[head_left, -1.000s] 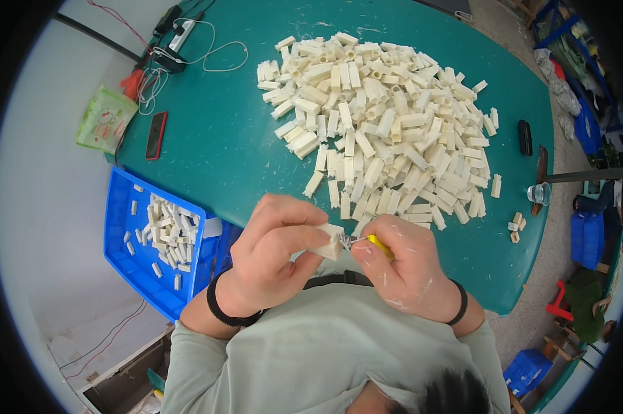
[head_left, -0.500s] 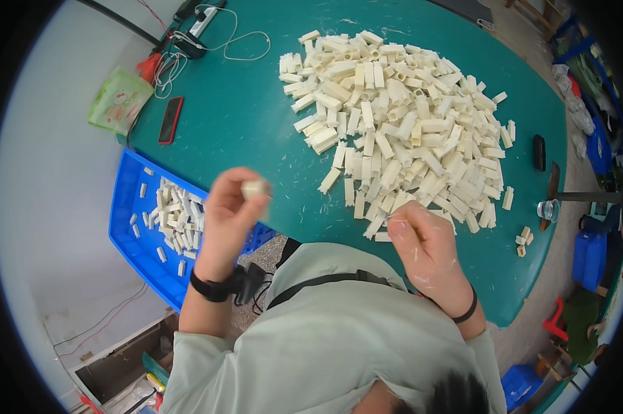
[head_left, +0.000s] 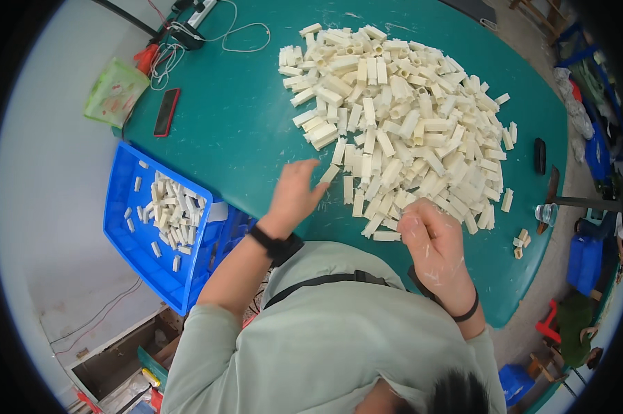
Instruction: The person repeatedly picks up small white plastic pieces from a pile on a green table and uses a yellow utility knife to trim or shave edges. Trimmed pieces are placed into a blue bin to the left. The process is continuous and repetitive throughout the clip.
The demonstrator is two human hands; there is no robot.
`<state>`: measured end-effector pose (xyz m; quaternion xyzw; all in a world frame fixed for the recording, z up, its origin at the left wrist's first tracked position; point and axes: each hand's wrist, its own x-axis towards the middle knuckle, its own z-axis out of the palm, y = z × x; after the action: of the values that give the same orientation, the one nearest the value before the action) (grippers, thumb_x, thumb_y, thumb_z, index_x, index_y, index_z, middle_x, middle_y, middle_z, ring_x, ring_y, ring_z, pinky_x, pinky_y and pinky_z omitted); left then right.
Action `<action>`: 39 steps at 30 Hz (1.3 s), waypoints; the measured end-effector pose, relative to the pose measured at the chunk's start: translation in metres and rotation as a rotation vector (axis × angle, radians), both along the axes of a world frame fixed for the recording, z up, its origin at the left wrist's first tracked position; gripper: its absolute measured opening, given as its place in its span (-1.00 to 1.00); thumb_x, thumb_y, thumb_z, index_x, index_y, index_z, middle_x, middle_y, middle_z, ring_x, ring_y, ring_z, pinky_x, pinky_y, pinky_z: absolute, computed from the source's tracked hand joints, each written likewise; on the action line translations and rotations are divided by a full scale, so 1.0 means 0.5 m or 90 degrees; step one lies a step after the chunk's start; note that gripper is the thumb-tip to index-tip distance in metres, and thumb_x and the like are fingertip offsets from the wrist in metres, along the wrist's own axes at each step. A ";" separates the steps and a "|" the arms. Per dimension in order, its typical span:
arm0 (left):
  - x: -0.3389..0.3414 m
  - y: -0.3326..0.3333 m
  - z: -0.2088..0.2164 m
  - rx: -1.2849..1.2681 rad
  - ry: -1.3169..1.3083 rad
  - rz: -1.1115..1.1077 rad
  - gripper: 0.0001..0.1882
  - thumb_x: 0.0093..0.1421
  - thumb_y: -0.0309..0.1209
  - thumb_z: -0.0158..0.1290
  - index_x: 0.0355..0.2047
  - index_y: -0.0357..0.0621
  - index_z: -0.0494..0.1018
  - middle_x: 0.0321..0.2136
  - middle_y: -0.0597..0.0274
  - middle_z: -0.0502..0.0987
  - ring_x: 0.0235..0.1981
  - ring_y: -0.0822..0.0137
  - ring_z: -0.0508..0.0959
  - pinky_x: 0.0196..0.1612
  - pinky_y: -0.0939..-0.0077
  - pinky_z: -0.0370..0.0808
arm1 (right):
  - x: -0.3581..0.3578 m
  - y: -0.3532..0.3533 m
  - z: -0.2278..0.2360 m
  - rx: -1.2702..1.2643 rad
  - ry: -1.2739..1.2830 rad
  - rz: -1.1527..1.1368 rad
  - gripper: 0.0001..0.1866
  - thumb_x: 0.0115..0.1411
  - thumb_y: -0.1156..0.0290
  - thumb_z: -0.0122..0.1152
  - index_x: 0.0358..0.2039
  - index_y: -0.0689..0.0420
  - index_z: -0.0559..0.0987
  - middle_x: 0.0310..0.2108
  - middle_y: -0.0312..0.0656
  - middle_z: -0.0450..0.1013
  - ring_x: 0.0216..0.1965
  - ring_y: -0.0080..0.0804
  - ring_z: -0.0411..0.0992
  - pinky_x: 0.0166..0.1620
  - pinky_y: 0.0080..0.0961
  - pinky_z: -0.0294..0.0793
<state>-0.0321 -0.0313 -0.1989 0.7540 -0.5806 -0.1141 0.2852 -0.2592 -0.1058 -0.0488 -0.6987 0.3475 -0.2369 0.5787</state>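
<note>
A large heap of cream-coloured, hollow square plastic tubes (head_left: 422, 124) with ragged ends covers the middle of the green table. At its near left edge is my left hand (head_left: 296, 192), fingers apart and nothing in its grasp. The thumb and fingertips come close to a single loose tube (head_left: 330, 173); whether they touch it I cannot tell. My right hand (head_left: 433, 241) is closed in a fist beside the heap's near edge. Whatever it holds is hidden by the fingers. Pale shavings cling to its skin.
Left of the table, a blue plastic crate (head_left: 135, 241) holds several similar pieces. A red-edged phone (head_left: 166, 112), a green bag (head_left: 115, 93) and white cables (head_left: 246, 50) lie at the far left. On the right are a black case (head_left: 539, 155), a small clear cup (head_left: 546, 212) and a few loose pieces (head_left: 521, 241).
My left hand has moved right, from beside the crate to the heap's edge. The cream piece it held is gone from it, and its fingers have opened. My right hand stays closed, nearly in place.
</note>
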 end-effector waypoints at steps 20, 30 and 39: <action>-0.072 -0.017 0.334 0.167 0.967 -0.220 -0.77 0.16 -0.56 0.02 -0.22 -0.20 0.22 -0.30 0.15 0.48 -0.33 0.50 0.48 -0.33 0.65 0.44 | -0.005 0.001 -0.017 0.171 -0.184 -0.023 -0.80 0.13 0.47 0.14 -0.23 0.23 0.45 -0.48 -0.33 0.34 -0.48 -0.67 0.22 -0.36 -0.74 0.26; -0.096 0.035 0.334 -0.065 0.614 -0.204 -0.79 0.04 -0.66 0.09 -0.26 -0.34 0.44 -0.35 0.13 0.53 -0.36 0.45 0.55 -0.28 0.58 0.51 | -0.006 0.008 0.003 0.153 -0.240 -0.072 -0.76 0.21 0.40 0.07 -0.17 0.25 0.39 -0.46 -0.33 0.33 -0.48 -0.72 0.22 -0.41 -0.78 0.21; -0.099 0.025 0.340 -0.121 0.756 -0.198 -0.79 0.02 -0.69 0.09 -0.28 -0.36 0.47 -0.29 -0.02 0.52 -0.29 0.33 0.55 -0.24 0.54 0.51 | 0.009 0.023 -0.002 -0.026 -0.289 -0.119 -0.66 0.14 0.44 0.14 -0.11 0.27 0.33 -0.33 -0.22 0.35 -0.53 -0.71 0.18 -0.47 -0.77 0.17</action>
<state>-0.0814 -0.0189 -0.0289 0.4398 -0.4333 -0.5023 0.6054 -0.2549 -0.0943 -0.0496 -0.6040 0.2670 -0.4472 0.6033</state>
